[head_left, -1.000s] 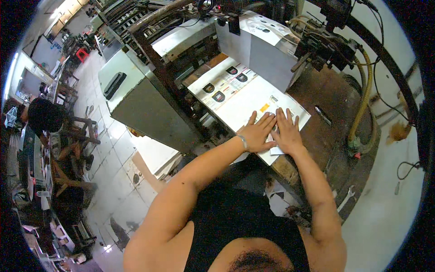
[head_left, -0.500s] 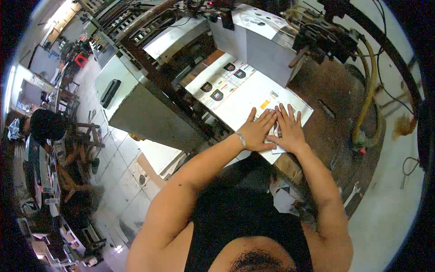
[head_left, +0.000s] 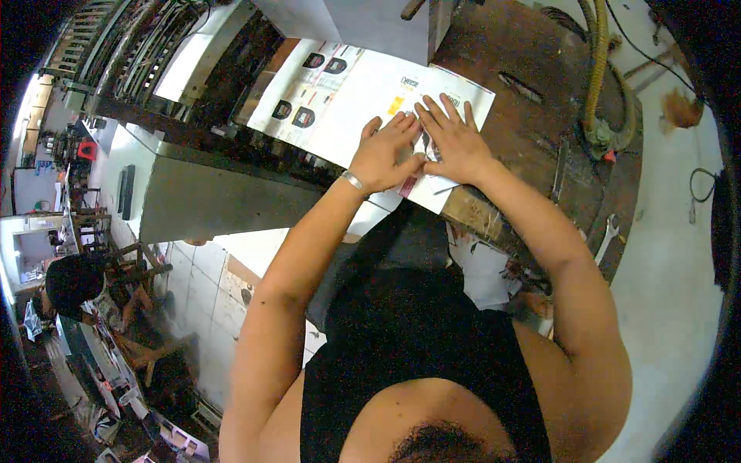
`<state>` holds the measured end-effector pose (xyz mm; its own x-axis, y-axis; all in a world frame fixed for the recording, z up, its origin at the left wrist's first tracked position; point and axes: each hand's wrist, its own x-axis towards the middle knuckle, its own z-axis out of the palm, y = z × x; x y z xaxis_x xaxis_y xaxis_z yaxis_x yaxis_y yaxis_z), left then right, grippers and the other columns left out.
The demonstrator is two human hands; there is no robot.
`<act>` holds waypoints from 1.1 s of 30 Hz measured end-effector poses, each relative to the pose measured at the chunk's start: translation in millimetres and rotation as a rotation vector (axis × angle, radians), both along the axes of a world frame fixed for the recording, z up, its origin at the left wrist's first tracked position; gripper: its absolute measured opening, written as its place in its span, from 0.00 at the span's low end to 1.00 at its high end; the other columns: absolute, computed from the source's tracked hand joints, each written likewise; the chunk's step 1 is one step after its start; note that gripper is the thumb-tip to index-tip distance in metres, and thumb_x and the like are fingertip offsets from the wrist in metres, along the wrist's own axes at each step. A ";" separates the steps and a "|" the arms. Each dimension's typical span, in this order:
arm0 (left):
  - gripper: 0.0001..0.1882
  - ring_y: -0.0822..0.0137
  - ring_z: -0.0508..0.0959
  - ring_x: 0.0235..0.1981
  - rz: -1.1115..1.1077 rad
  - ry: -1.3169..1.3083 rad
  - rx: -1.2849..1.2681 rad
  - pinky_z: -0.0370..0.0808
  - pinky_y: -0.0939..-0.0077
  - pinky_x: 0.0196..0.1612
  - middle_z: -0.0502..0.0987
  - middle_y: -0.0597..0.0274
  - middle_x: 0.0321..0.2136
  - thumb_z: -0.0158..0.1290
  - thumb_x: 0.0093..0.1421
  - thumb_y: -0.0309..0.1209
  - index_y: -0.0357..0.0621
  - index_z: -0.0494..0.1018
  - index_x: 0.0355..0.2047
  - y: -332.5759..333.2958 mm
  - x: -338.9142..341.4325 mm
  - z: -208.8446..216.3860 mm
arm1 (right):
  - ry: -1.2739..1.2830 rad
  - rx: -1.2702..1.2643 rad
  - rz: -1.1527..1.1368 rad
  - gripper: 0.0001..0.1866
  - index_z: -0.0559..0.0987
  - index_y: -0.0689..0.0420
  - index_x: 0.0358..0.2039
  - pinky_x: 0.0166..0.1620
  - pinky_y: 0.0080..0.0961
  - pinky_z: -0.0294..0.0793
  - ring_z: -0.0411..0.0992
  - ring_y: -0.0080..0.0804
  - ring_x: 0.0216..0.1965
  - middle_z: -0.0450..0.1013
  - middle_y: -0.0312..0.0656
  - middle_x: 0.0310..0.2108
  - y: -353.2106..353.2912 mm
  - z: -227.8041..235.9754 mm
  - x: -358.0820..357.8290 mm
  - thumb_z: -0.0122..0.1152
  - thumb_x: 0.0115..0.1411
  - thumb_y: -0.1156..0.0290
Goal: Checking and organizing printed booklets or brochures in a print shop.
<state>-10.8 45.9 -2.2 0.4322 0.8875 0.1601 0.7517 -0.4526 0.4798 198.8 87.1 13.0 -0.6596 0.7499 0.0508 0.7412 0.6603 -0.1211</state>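
A large white printed sheet (head_left: 370,89) with dark badge shapes and a small yellow block lies on the brown, worn machine table. My left hand (head_left: 384,154) rests on its near part, fingers stretched and thumb pointing right; a silver bracelet is on that wrist. Beside it, my right hand (head_left: 455,145) lies flat with fingers spread. The fingertips of the two hands nearly meet. In the gap between them shows a small piece with a dark print, partly covered by my hands. A white paper corner (head_left: 441,184) sticks out below my right palm.
An upright grey panel (head_left: 382,27) stands behind the sheet. Machine rails are at the upper left, above a green-grey cabinet (head_left: 224,189). A yellow hose (head_left: 594,73) hangs at the right, with a wrench (head_left: 608,238) nearer me. Another person (head_left: 77,282) sits far left.
My view has shifted, so the sheet and machine appear higher and further left. Both hands stay on about the same part of the sheet, still flat, with only slight movement.
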 end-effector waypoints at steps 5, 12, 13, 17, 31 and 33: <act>0.29 0.49 0.58 0.70 0.193 0.143 0.134 0.44 0.41 0.69 0.68 0.62 0.65 0.49 0.64 0.52 0.53 0.72 0.61 -9.4 19.0 -0.5 | 0.013 0.004 0.004 0.61 0.49 0.52 0.73 0.70 0.66 0.37 0.39 0.52 0.75 0.44 0.45 0.74 -2.2 -2.9 2.7 0.62 0.48 0.31; 0.30 0.45 0.58 0.70 0.257 0.213 0.219 0.41 0.36 0.70 0.69 0.65 0.64 0.50 0.64 0.55 0.54 0.71 0.61 -12.5 19.0 -5.8 | 0.032 -0.012 0.008 0.63 0.50 0.53 0.73 0.70 0.66 0.38 0.38 0.53 0.75 0.45 0.47 0.74 -1.9 1.3 3.3 0.63 0.46 0.29; 0.30 0.45 0.58 0.70 0.259 0.210 0.221 0.41 0.36 0.70 0.69 0.65 0.64 0.50 0.64 0.55 0.54 0.71 0.61 -12.7 19.5 -5.9 | 0.042 -0.014 0.009 0.63 0.51 0.53 0.73 0.70 0.66 0.38 0.38 0.53 0.75 0.45 0.48 0.74 -2.1 2.0 3.5 0.63 0.46 0.29; 0.31 0.42 0.57 0.69 0.275 0.211 0.215 0.42 0.31 0.68 0.69 0.61 0.64 0.50 0.64 0.54 0.51 0.70 0.62 -14.3 20.1 -7.8 | 0.079 0.010 0.028 0.61 0.52 0.53 0.73 0.70 0.65 0.38 0.38 0.54 0.75 0.45 0.49 0.74 -0.9 -0.5 3.8 0.62 0.47 0.29; 0.32 0.37 0.57 0.69 0.236 0.106 0.183 0.47 0.28 0.66 0.68 0.52 0.64 0.52 0.63 0.53 0.45 0.70 0.60 -15.7 15.7 -6.0 | 0.043 -0.033 0.043 0.60 0.52 0.49 0.73 0.69 0.69 0.39 0.39 0.58 0.74 0.45 0.50 0.74 -0.6 7.4 0.3 0.62 0.47 0.29; 0.32 0.36 0.57 0.68 0.253 0.123 0.178 0.48 0.28 0.66 0.68 0.50 0.64 0.53 0.63 0.53 0.45 0.71 0.60 -16.2 15.6 -4.2 | 0.033 -0.032 0.048 0.60 0.52 0.48 0.73 0.69 0.69 0.39 0.38 0.58 0.74 0.44 0.50 0.74 -0.1 7.1 0.8 0.62 0.46 0.29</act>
<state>4.8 29.7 -6.4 0.2275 0.9319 0.2826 0.8983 -0.3129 0.3085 199.6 87.1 20.1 -0.6933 0.7189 0.0499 0.7040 0.6904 -0.1667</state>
